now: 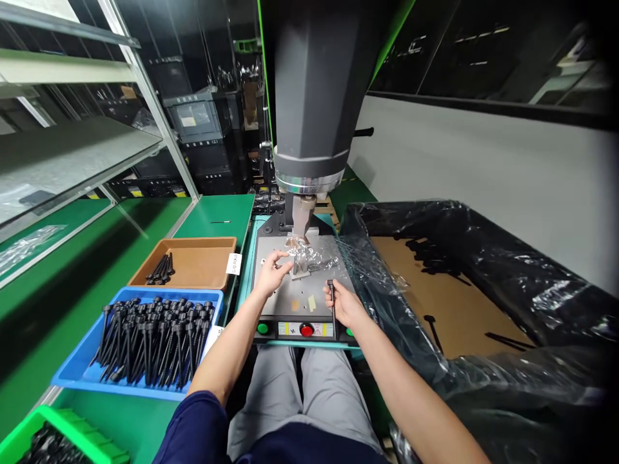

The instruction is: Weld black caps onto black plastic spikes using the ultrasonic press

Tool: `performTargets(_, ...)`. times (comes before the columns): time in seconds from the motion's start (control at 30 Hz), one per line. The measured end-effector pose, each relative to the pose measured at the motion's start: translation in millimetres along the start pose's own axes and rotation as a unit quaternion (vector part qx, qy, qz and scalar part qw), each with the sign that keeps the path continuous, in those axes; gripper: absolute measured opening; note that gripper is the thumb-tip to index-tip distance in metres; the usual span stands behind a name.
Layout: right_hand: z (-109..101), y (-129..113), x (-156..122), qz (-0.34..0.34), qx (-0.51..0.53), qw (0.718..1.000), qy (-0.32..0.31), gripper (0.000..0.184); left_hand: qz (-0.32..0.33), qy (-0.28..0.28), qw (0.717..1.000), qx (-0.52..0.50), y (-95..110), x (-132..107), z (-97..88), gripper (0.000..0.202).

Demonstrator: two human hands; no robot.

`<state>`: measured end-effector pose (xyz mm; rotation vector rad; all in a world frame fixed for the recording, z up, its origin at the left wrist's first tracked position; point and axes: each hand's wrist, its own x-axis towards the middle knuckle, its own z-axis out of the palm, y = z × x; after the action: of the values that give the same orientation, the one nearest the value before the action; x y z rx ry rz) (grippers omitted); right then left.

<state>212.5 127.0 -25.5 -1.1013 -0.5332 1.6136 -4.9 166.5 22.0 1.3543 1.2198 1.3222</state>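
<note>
I sit at a press machine [314,96] with a grey work plate [290,296]. My left hand [271,270] rests on the plate with its fingers curled around a small part next to the metal fixture [302,261] under the press head; I cannot make the part out clearly. My right hand [344,304] is closed on a long black pin [332,299], held upright near the plate's right edge. Crumpled clear plastic [314,254] lies around the fixture.
A blue tray [77,367] full of black pins stands left of me, a brown tray [203,264] with a few pins behind it, and a green bin [29,432] at the lower left. A plastic-lined cardboard box [459,303] with some pins sits right. Green and red buttons [306,330] line the machine's front.
</note>
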Motion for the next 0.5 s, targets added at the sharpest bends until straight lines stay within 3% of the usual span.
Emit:
performTargets(0.13,7,-8,24,0.010,0.020,0.999,-0.034,0.024,0.007,-0.052,0.998,-0.021,-2,22,5.7,0.032)
performTargets(0.23,19,-6,28,-0.023,0.023,0.998,-0.057,0.032,-0.002,-0.050,0.998,-0.048,-3,27,9.8,0.031)
performTargets(0.37,34,-3,30,-0.121,-0.017,0.988,-0.099,0.045,-0.020,-0.054,0.993,-0.100,0,29,17.0,0.037)
performTargets(0.5,44,-8,43,-0.252,-0.136,0.955,-0.071,0.044,-0.024,-0.053,0.989,-0.136,4,31,23.2,0.043)
